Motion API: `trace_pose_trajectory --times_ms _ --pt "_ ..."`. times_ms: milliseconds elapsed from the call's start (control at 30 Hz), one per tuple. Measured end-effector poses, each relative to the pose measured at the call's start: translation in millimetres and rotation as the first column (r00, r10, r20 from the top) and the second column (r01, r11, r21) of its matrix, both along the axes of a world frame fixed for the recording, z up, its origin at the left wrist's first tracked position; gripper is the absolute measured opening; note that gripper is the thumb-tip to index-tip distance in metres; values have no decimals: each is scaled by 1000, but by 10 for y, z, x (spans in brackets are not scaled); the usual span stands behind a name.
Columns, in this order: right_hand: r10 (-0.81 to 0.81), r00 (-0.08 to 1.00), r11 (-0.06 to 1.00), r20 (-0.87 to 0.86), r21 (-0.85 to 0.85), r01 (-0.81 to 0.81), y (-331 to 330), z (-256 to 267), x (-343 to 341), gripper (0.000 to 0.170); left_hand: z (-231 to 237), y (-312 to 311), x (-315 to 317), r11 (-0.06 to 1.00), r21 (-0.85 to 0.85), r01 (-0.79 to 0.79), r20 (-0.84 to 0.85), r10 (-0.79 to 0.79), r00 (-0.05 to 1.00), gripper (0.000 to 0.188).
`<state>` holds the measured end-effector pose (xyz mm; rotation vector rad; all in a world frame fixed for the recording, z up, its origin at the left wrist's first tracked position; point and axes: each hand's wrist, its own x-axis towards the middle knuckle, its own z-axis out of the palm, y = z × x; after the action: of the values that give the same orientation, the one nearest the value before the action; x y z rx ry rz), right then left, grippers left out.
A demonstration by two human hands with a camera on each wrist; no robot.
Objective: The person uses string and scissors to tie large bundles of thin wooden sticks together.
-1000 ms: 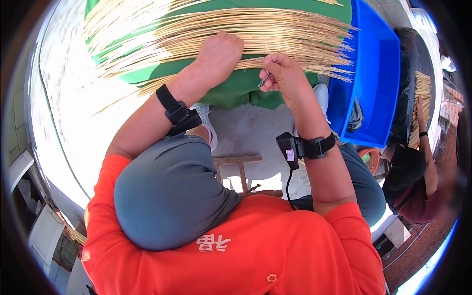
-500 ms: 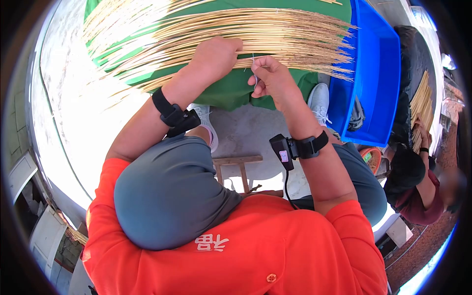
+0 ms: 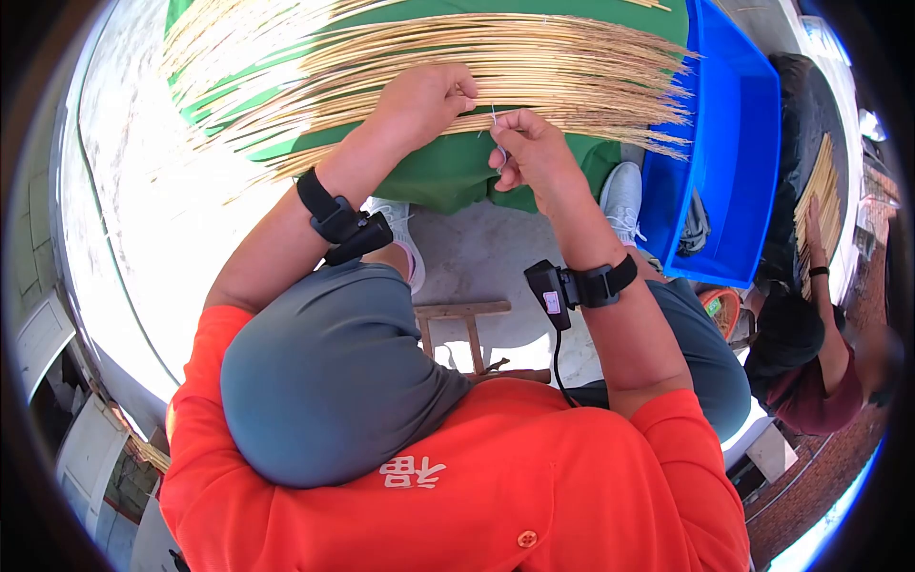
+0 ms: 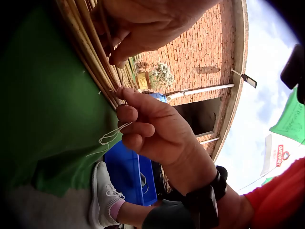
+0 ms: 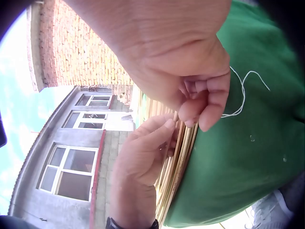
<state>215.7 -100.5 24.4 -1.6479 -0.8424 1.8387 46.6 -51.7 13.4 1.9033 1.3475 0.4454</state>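
Long straw stalks [image 3: 562, 67] with feathery ends lie side by side across a green cloth [image 3: 443, 172]. My left hand [image 3: 419, 103] is over their near edge, thumb and forefinger pinching a stalk [image 4: 106, 28] in the left wrist view. Just to its right, my right hand [image 3: 536, 157] pinches a white thread [image 4: 108, 136] between thumb and forefinger, close to the nearest stalks. Its other fingers curl in toward the palm. The thread's loose end hangs in a loop over the cloth, also visible as white thread [image 5: 243, 90] in the right wrist view.
A blue plastic bin [image 3: 729, 181] stands right of the cloth. Below lies a wooden stool frame [image 3: 462, 313] between the legs. At the far right another person's arm [image 3: 831, 329] reaches over more stalks [image 3: 820, 191]. Brick walls appear behind in the wrist views.
The right hand has moved left, nearer the left hand, with the thread. The left hand dipped slightly, then rose, and its thumb and forefinger now show. The other person's hands shifted over their stalks.
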Motion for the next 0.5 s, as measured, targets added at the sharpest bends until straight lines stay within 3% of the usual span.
trace_pose_trajectory --times_ms 233,500 --pt "43 999 999 -1 1 -43 -47 31 -21 11 -38 -3 35 999 24 -47 -71 48 996 16" --pt "31 999 999 14 18 -32 -34 15 -69 12 -39 -16 17 997 48 -54 -40 56 998 15"
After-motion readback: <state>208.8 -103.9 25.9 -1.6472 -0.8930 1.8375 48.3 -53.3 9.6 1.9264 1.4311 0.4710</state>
